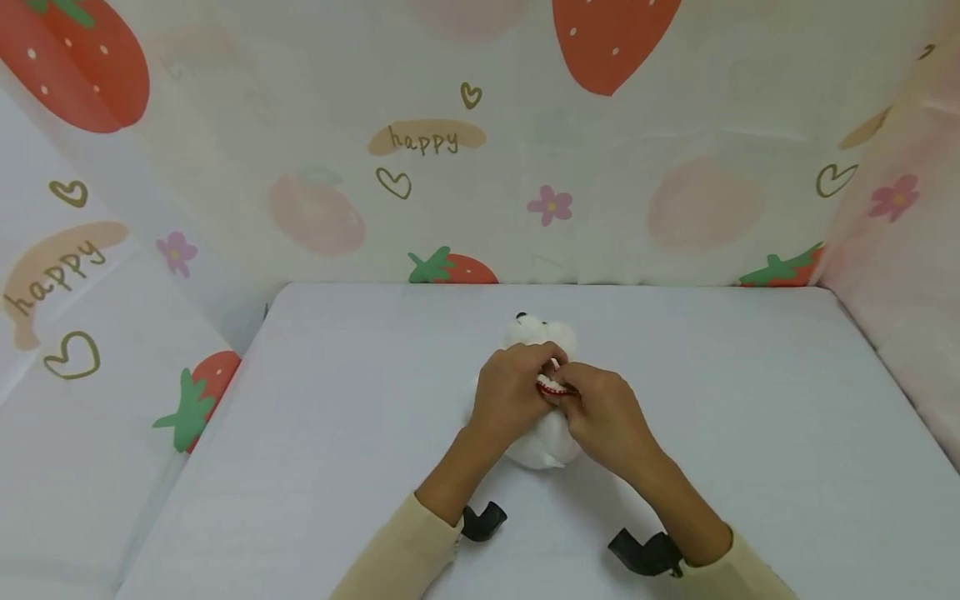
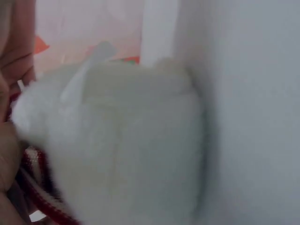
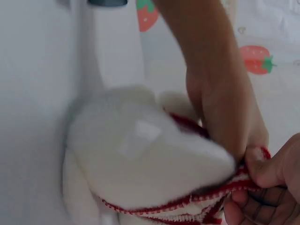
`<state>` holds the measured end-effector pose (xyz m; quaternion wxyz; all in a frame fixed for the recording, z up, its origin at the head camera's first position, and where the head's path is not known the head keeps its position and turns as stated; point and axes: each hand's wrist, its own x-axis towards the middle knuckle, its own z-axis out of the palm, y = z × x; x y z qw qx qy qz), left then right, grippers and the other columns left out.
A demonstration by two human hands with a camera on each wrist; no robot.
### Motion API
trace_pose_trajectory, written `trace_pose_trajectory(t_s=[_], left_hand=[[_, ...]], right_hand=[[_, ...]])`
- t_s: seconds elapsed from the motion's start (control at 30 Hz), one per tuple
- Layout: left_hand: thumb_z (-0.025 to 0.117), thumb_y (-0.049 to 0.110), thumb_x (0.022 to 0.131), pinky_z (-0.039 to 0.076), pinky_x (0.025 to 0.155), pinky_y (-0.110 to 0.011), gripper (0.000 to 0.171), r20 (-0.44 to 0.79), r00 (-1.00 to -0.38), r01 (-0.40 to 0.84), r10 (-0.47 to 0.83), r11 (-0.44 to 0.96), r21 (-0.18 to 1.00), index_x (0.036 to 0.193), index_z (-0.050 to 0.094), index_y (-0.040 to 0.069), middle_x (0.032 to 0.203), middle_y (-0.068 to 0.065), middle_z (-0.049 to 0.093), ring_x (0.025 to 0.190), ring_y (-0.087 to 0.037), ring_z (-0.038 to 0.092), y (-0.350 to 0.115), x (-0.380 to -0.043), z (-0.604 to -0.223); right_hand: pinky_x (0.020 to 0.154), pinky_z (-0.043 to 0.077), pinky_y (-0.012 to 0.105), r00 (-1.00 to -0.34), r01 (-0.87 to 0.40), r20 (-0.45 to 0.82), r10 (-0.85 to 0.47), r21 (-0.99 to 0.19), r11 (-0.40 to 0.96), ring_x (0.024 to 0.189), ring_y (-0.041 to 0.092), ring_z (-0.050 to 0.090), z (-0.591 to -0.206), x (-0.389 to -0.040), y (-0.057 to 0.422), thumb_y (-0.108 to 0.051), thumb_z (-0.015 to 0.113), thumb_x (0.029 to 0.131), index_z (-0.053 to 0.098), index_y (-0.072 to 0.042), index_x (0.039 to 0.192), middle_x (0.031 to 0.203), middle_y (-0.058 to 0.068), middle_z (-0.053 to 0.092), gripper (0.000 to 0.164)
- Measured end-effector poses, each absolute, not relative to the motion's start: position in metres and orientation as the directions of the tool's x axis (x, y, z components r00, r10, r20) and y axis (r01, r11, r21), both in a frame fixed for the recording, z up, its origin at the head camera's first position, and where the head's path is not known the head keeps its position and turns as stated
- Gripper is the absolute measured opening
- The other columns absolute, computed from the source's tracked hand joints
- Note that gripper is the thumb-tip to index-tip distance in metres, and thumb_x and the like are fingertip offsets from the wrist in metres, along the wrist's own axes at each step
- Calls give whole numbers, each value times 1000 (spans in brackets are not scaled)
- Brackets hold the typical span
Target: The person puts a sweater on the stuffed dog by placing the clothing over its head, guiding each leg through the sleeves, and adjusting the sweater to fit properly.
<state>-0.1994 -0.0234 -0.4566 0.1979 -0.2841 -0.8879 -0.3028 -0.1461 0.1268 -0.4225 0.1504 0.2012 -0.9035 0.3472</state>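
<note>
A white plush toy (image 1: 542, 333) lies on the white table (image 1: 337, 417), its head pointing away from me. Around it runs a red-and-white knitted band (image 1: 555, 388). My left hand (image 1: 513, 392) and my right hand (image 1: 600, 412) meet over the toy's middle, and both pinch the band. In the right wrist view the band (image 3: 187, 202) wraps the toy (image 3: 140, 154) and my left fingers (image 3: 225, 108) and my right fingertips (image 3: 269, 171) pinch its end. The left wrist view is filled with blurred white plush (image 2: 122, 140) and a strip of band (image 2: 37, 187).
Cloth walls printed with strawberries (image 1: 75, 62), hearts and the word "happy" (image 1: 423, 140) close in the table at the back and both sides. Black wrist mounts (image 1: 645, 552) sit under my sleeves near the front edge.
</note>
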Motion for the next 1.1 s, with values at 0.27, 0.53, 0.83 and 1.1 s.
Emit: trace_pose_trajectory(t_s=[0.27,0.53,0.83,1.1], left_hand=[[84,15,84,51,74,-24,22,388,-778,629,495,595,501,102,75,21,91,9,72,84,-6,64,-38,-203,-445],[72,0,89,49,71,-23,23,214,-769,572,602,499,651,99,79,19,97,12,73,80,-6,59,-70,-206,-423],[77,2,88,50,60,-24,17,121,-770,518,627,504,691,101,75,12,94,5,71,70,-9,57,-74,-204,-420],[76,3,88,48,68,-23,13,141,-751,567,645,521,638,98,75,12,93,5,71,78,-10,56,-67,-203,-420]], right_hand=[[66,52,30,-908,-419,306,-286,-682,600,74,11,61,-413,-153,144,-12,78,90,76,-11,94,82,-5,70,5],[65,53,33,-961,-267,247,-120,-730,630,77,22,69,-409,-170,185,-13,71,96,75,-8,98,85,5,74,7],[62,51,35,-978,-168,42,-204,-740,652,70,22,68,-420,-177,184,-7,76,89,80,-6,92,80,6,75,4],[68,55,35,-986,-126,36,-161,-794,595,78,19,70,-422,-173,180,-7,79,87,81,-5,95,88,6,77,9]])
